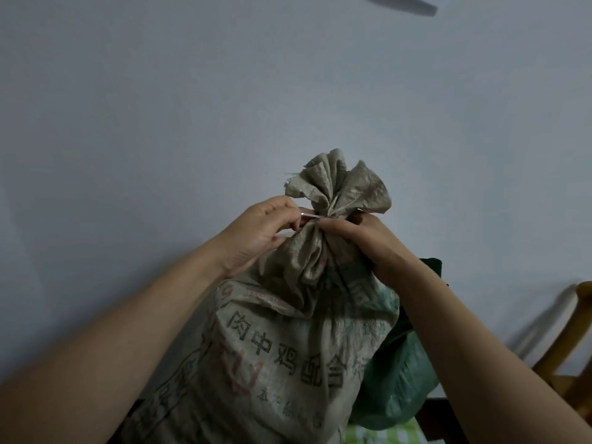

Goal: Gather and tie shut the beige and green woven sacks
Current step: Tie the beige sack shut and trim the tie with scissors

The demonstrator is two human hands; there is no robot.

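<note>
The beige sack [282,357] stands upright in the middle of the view, full and printed with dark characters and faded red marks. Its mouth is gathered into a tight neck, with the loose rim flaring above it in crumpled folds. Both hands meet at that neck. The left hand [256,232] is on the left side of it, fingers curled, pinching one end of a thin pale strip [312,214] that runs straight across to the gathered cloth. A second pale length seems to pass lower down through the same hand, though the dim light makes this hard to be sure of. The right hand [362,238] comes in from the other side with its fingers bent round the neck, fingertips pressed into the bunched fabric just where the strip reaches it; whether it also holds the strip's other end cannot be told. Behind the beige sack and to its right sits the green sack [397,379] — lower, rounded, touching the beige one and partly hidden by the right forearm. Both sacks stand against a plain pale wall [160,123]. At the right edge is part of a wooden chair [570,363], and at the bottom, beneath the sacks, a patch of green-and-white checked cloth [378,434] shows.
</note>
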